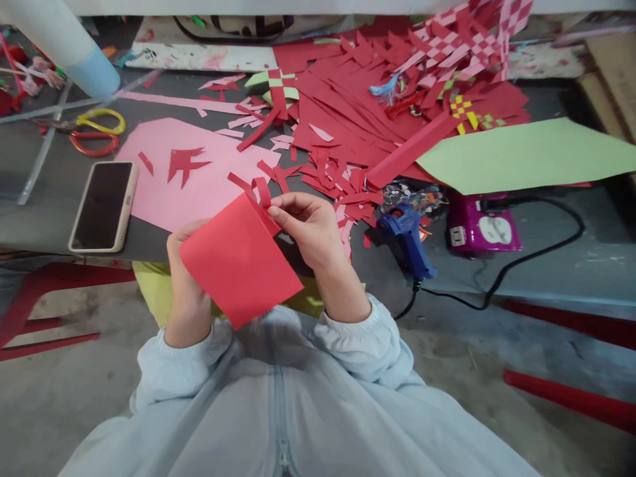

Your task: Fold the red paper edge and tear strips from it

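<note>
A folded sheet of red paper (241, 258) with narrow strips at its top end is held between my hands, above the table's front edge. My left hand (186, 265) grips its left side, with most of the fingers hidden behind the sheet. At the top right, my right hand (311, 225) pinches a curled red strip (262, 192) between thumb and fingertips. Just beyond the hands lies a large pink sheet (199, 169), with a red cut-out (187, 164) with pointed prongs resting on it.
A phone (102, 207) and scissors (99, 129) lie at left. Red paper scraps (342, 119) are heaped at the back centre. To the right are a blue glue gun (408, 242), its black cord (501, 275), a purple power block (481, 228) and a green sheet (527, 156).
</note>
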Demonstrator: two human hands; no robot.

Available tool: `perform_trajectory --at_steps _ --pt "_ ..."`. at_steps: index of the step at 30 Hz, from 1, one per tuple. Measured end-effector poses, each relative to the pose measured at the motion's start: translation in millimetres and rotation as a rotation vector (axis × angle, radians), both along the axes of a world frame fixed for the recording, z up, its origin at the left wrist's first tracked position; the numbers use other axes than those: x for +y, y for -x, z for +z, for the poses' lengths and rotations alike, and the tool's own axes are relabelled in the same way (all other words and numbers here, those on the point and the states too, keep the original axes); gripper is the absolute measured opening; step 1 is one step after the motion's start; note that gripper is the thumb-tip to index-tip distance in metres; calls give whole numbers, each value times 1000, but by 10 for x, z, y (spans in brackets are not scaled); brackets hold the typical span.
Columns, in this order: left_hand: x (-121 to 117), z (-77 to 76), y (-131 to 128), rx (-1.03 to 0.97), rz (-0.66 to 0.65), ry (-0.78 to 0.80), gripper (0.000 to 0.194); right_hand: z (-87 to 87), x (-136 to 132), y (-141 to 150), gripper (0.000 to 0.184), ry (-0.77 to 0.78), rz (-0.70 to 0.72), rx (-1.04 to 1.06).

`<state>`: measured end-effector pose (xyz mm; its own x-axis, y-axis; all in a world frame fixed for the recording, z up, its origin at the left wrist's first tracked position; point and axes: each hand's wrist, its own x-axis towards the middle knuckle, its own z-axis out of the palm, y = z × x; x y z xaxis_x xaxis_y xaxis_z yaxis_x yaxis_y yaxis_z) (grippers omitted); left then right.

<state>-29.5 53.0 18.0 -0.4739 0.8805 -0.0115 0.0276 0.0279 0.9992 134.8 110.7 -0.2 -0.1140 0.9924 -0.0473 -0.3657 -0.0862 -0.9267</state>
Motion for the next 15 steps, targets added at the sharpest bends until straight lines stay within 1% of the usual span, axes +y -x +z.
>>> perform_trajectory --at_steps 2,4,10,13,15 --pt "-5 35 -25 -21 -11 -22 27 -1 -1 4 37 -14 -7 -12" --pt "5 36 -34 -27 -20 -39 26 -7 -1 7 36 -20 -5 -22" --pt "38 -46 -17 -21 -16 -58 32 -7 -16 20 30 -94 -72 -34" --pt "17 -29 -59 -21 -25 -63 34 12 -25 28 32 -101 -94 -45" --pt "-2 -5 -98 -19 -3 -84 31 17 -26 31 33 -107 -113 -52"
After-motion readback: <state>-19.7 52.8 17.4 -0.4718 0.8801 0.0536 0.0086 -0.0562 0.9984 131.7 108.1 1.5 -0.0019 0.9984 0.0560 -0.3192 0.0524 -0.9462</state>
